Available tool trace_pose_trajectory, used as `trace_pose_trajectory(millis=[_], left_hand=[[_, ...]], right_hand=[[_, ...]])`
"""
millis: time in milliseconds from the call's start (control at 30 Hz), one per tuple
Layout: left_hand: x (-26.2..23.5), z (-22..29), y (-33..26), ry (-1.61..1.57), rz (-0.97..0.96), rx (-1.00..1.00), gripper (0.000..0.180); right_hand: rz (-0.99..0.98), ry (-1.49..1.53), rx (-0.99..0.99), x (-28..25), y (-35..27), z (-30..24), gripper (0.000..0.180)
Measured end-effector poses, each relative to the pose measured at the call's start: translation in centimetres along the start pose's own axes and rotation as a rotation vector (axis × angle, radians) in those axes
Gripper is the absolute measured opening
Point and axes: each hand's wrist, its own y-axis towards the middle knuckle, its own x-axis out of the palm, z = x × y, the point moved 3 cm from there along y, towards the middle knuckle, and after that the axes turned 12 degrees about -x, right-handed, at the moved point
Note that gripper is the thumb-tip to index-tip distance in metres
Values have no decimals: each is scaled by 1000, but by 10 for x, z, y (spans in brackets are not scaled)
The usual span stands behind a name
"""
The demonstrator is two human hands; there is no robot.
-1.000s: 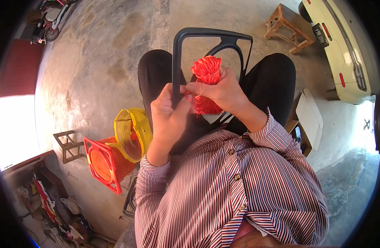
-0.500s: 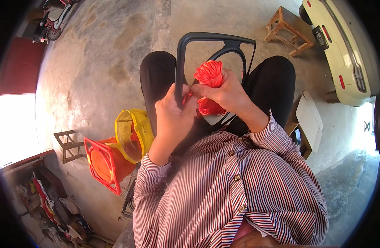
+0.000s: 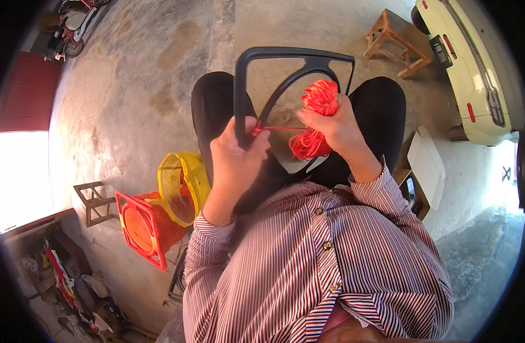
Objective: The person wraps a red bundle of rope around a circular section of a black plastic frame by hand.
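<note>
Left hand point(image 3: 235, 157) pinches red cord point(image 3: 282, 128) at the black plastic frame point(image 3: 240, 86); right hand point(image 3: 340, 128), closed, grips the hank point(image 3: 320, 97); one loop point(image 3: 256, 131) seems made, the top bar point(image 3: 299, 52) bare.

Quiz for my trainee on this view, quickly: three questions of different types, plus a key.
1. Multiple choice: where is the red cord bundle?
a) In the right hand
b) In the left hand
c) On the floor
2. True or false: the wooden stool stands on the person's left.
3. Fill in the colour: the left hand grips the side of a ____ frame.

Key:
1. a
2. False
3. black
</note>
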Motion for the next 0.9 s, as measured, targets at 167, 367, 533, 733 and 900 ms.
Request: trace_pose_trajectory(millis=[167, 367, 533, 733, 900], left_hand=[[-4, -4, 2, -42, 78, -28, 14], [0, -9, 3, 18, 117, -64, 14], [-2, -9, 4, -55, 151, 71, 12], [-12, -15, 8, -341, -36, -84, 14], [-16, -8, 12, -377, -71, -158, 14]], right_hand=[[33, 147, 43, -8, -11, -10, 11], [-85, 368, -43, 24, -15, -49, 21], [-360, 196, -246, 38, -10, -61, 20], [154, 331, -34, -17, 6, -31, 28], [370, 668, 203, -30, 7, 22, 39]])
